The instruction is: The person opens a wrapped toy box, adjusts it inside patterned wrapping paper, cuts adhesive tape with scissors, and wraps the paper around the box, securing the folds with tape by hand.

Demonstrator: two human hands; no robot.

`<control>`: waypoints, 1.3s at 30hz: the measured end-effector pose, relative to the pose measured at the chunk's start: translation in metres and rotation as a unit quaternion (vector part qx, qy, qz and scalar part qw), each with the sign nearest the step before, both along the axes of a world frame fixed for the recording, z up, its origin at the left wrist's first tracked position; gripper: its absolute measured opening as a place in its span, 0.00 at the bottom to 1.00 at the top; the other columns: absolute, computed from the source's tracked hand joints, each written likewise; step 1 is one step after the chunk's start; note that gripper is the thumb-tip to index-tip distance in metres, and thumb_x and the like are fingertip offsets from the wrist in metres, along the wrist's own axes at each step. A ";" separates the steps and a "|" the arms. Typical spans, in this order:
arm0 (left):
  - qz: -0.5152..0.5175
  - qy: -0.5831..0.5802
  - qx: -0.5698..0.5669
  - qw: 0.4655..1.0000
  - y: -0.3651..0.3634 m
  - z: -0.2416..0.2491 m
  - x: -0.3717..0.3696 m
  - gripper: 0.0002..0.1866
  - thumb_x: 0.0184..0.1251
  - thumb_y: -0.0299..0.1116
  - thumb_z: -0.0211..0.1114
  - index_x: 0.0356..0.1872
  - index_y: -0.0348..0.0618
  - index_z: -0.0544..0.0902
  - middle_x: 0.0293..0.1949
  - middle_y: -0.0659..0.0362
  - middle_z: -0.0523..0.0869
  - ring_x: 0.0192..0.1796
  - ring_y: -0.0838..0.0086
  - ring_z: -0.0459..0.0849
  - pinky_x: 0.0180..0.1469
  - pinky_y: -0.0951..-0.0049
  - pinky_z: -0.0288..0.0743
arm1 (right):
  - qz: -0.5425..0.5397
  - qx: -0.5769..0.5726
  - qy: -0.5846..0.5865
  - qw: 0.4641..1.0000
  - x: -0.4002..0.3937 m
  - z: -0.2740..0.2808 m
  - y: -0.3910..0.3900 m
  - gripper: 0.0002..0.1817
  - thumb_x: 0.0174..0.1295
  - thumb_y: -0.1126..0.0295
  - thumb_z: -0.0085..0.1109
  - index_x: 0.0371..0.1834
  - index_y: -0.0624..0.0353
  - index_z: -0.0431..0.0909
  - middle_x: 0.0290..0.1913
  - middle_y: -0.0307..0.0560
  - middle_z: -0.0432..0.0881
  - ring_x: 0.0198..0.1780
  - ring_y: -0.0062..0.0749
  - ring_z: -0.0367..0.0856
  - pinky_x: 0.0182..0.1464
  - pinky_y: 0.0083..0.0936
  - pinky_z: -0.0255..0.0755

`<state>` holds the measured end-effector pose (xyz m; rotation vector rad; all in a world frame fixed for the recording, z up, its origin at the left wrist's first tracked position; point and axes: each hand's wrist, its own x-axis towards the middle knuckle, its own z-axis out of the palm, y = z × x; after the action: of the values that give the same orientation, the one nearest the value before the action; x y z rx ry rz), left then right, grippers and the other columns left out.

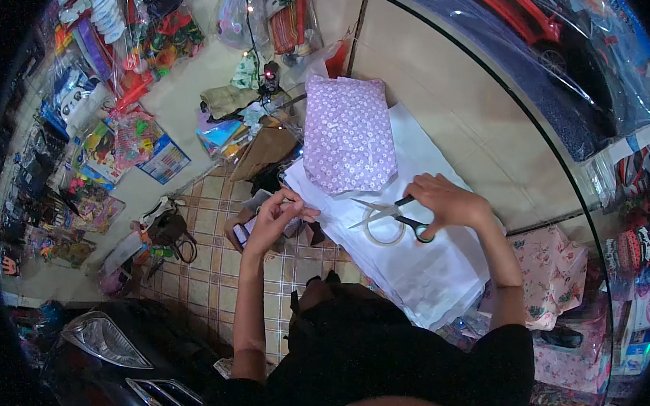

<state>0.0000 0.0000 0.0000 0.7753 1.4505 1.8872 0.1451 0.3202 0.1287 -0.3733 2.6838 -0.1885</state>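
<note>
My right hand [448, 204] grips the dark handles of a pair of scissors [385, 210], whose blades are spread and point left. Beneath the scissors, a roll of tape [400, 235] lies flat on a stack of white paper sheets [433, 271]. My left hand [281, 214] is at the left edge of the sheets, fingers curled and pinched together. Whatever it holds, if anything, is too small to make out. Just beyond both hands, a purple package with white flowers [348, 134] rests on the paper.
A glass edge [508, 87] curves along the right, with a boxed red toy car [514, 13] beyond it. Pink floral packages [549, 275] sit at lower right. Bagged goods hang at upper left. A dark vehicle front [119, 364] stands at lower left on the tiled floor [218, 273].
</note>
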 end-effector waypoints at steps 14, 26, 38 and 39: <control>-0.009 0.025 0.005 1.000 0.012 0.022 -0.003 0.06 0.74 0.32 0.55 0.41 0.40 0.74 0.41 0.48 0.88 0.47 0.68 0.87 0.53 0.71 0.75 | 0.094 0.030 0.076 0.992 -0.025 -0.030 -0.036 0.22 0.42 0.60 0.73 0.35 0.60 0.73 0.31 0.48 0.77 0.41 0.44 0.76 0.50 0.36 0.61; -0.009 -0.012 -0.012 1.000 0.012 0.006 -0.012 0.06 0.74 0.33 0.55 0.38 0.43 0.72 0.41 0.47 0.88 0.50 0.64 0.86 0.59 0.68 0.71 | 0.023 -0.031 0.064 0.997 -0.007 -0.046 -0.017 0.23 0.41 0.59 0.75 0.38 0.58 0.77 0.34 0.46 0.79 0.45 0.40 0.77 0.53 0.36 0.58; 0.013 -0.044 0.050 0.998 0.008 -0.003 -0.011 0.08 0.74 0.36 0.55 0.38 0.44 0.72 0.44 0.42 0.86 0.53 0.62 0.85 0.61 0.64 0.68 | -0.027 -0.011 0.006 1.000 -0.011 -0.051 -0.021 0.42 0.38 0.38 0.73 0.45 0.65 0.74 0.43 0.55 0.74 0.52 0.47 0.72 0.54 0.35 0.59; 0.013 -0.062 0.056 0.996 0.008 -0.004 -0.012 0.08 0.74 0.37 0.55 0.38 0.44 0.72 0.45 0.42 0.86 0.53 0.60 0.85 0.62 0.63 0.68 | -0.032 -0.022 0.019 0.999 -0.011 -0.054 -0.019 0.41 0.39 0.39 0.73 0.45 0.64 0.75 0.42 0.54 0.74 0.52 0.46 0.73 0.53 0.35 0.59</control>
<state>-0.0122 0.0082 -0.0037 0.6811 1.2943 2.0127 0.1338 0.3008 0.0747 -0.3068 2.7347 -0.2617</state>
